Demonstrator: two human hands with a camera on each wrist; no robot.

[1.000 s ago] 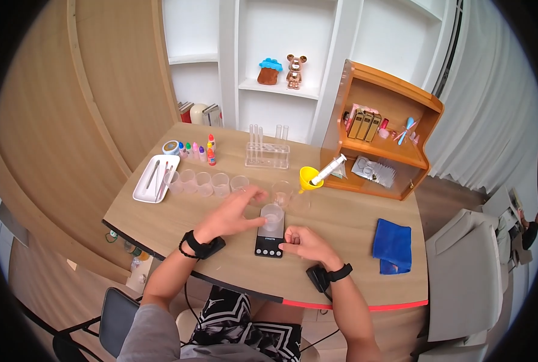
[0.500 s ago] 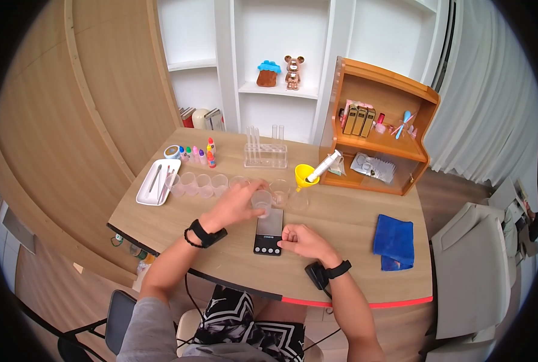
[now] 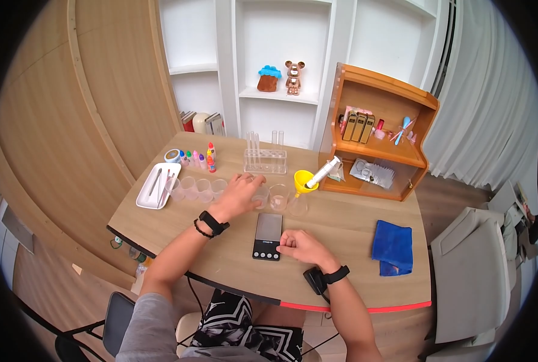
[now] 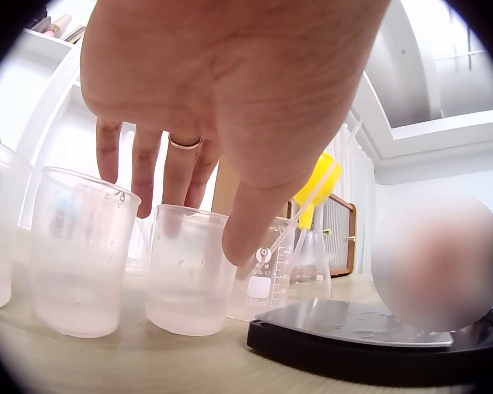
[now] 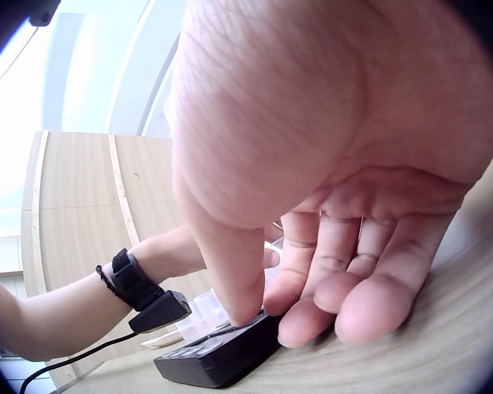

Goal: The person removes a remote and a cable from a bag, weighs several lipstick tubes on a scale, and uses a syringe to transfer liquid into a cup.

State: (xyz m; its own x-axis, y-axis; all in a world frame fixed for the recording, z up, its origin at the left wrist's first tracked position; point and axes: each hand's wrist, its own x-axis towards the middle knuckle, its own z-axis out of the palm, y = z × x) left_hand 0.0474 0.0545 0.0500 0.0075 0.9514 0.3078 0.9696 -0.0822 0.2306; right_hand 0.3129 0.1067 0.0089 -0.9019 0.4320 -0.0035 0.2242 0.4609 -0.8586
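The left hand (image 3: 237, 196) (image 4: 230, 90) spans a clear plastic cup (image 3: 260, 198) (image 4: 189, 283), thumb at its near rim and fingers behind it. That cup stands on the table beside a glass beaker (image 3: 278, 199) (image 4: 263, 283), with a little clear liquid inside. Nearer the person lies a black scale (image 3: 268, 248) (image 4: 370, 361) (image 5: 209, 365), its metal plate bare but for wet drops. The right hand (image 3: 304, 246) (image 5: 337, 164) rests at the scale's right side, fingers loosely curled, thumb tip on its edge.
Several plastic cups (image 3: 204, 190) stand left of the left hand, by a white tray (image 3: 142, 194). Behind are dropper bottles (image 3: 211, 164) and a test tube rack (image 3: 265, 163). A flask (image 3: 299, 206) holds a yellow funnel (image 3: 305, 181) and syringe. A blue cloth (image 3: 393, 247) lies right.
The left hand has lifted the cup off the scale and moved it away from the person, onto the table beside the beaker. The right hand has stayed by the scale.
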